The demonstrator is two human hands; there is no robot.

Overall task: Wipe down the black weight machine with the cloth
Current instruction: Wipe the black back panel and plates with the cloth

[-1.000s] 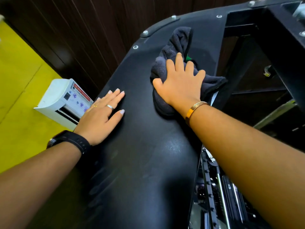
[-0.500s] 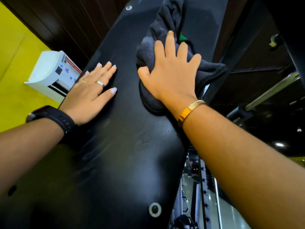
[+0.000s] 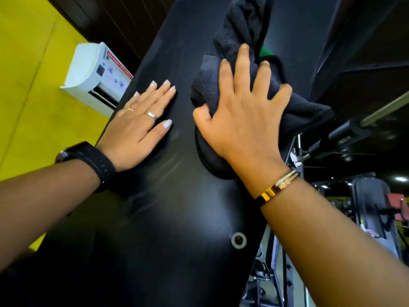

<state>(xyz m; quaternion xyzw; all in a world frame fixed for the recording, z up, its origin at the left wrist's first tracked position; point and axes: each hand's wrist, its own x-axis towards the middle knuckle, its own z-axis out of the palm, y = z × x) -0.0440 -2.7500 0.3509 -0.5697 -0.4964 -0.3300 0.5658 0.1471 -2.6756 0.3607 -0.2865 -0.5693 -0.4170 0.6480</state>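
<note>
The black weight machine's broad smooth panel (image 3: 168, 218) fills the middle of the view, with faint wipe streaks on it. A dark grey cloth (image 3: 239, 25) lies bunched on the panel's upper right part. My right hand (image 3: 241, 120) lies on the cloth with fingers spread and presses it against the panel; a gold bangle is on that wrist. My left hand (image 3: 139, 127) rests flat on the bare panel just left of the cloth, fingers straight and together, holding nothing. It wears rings and a black watch.
A white wall-mounted unit (image 3: 93, 78) hangs on the yellow wall (image 3: 26, 63) left of the panel. A round bolt (image 3: 238, 239) sits low on the panel. At right are the machine's dark frame, a metal bar (image 3: 385, 109) and other gym equipment.
My right hand has slid the cloth down the panel and spread its fingers wider. My left hand has stayed flat on the panel. The view has shifted lower along the machine.
</note>
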